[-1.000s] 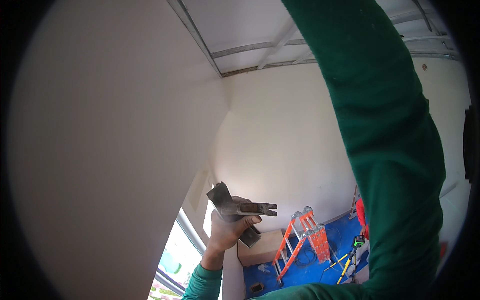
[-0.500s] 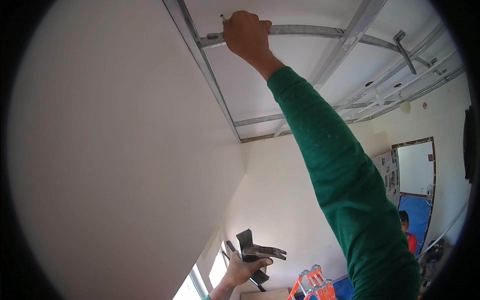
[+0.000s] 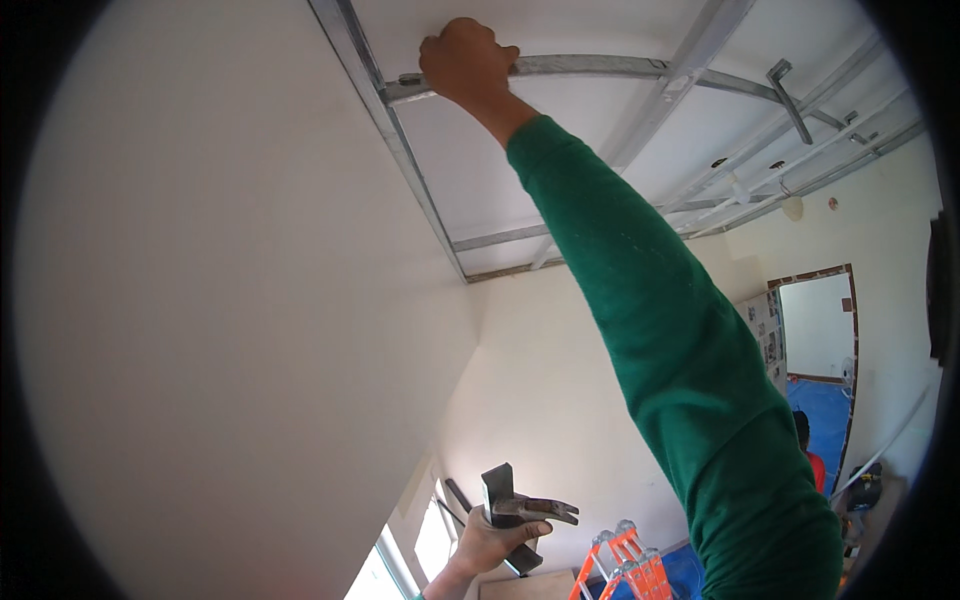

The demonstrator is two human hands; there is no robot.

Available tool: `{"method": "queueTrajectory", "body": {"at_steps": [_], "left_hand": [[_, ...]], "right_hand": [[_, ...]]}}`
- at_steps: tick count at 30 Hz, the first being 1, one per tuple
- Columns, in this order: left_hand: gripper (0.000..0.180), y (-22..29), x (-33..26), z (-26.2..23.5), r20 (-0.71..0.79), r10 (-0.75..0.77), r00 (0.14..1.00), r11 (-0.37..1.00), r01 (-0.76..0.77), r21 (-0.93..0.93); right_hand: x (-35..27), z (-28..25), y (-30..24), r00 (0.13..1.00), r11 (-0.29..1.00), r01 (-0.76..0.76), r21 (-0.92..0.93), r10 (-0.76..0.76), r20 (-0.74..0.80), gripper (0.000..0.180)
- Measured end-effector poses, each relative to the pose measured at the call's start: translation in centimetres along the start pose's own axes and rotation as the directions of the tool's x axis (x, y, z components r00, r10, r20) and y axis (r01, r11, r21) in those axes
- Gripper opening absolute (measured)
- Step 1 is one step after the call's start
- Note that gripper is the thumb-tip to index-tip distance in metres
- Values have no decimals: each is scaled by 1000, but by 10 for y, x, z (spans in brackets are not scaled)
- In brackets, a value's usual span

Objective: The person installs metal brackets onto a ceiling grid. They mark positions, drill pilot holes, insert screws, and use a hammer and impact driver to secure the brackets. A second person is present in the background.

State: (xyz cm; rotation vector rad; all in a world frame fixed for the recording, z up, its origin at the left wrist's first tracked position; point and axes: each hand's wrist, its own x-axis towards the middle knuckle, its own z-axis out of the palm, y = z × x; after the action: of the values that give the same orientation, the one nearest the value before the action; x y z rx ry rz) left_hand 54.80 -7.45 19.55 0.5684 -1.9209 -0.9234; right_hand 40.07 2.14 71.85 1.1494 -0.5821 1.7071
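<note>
My left hand, low in the view, is closed round a claw hammer with its claw pointing right. A dark, flat-sided piece shows above that hand and another dark end below it; I cannot tell whether they are one piece. Overhead, my right hand is closed against a curved metal ceiling channel, near where it meets a straight metal rail. Its fingers are turned away, so what they hold is hidden. The green-sleeved right arm crosses the view from the lower right.
A metal grid with a wide cross rail and a hanging bracket runs under the ceiling. A large pale surface fills the left. Below stands an orange ladder. A person in red is by the doorway.
The ceiling frame and my right hand have shifted slightly left in the view. A small pin-like tip beside my right fist no longer shows. My left hand still holds the hammer.
</note>
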Motion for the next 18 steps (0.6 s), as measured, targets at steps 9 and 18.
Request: {"method": "queueTrajectory", "body": {"at_steps": [9, 18], "left_hand": [[38, -12, -1, -9, 23, -12, 1000, 998, 11, 66], [39, -17, -5, -16, 84, -40, 996, 999, 38, 28]], "right_hand": [[-2, 26, 15, 944, 967, 247, -61, -255, -211, 13], [2, 19, 26, 908, 927, 327, -186, -362, -210, 11]]}}
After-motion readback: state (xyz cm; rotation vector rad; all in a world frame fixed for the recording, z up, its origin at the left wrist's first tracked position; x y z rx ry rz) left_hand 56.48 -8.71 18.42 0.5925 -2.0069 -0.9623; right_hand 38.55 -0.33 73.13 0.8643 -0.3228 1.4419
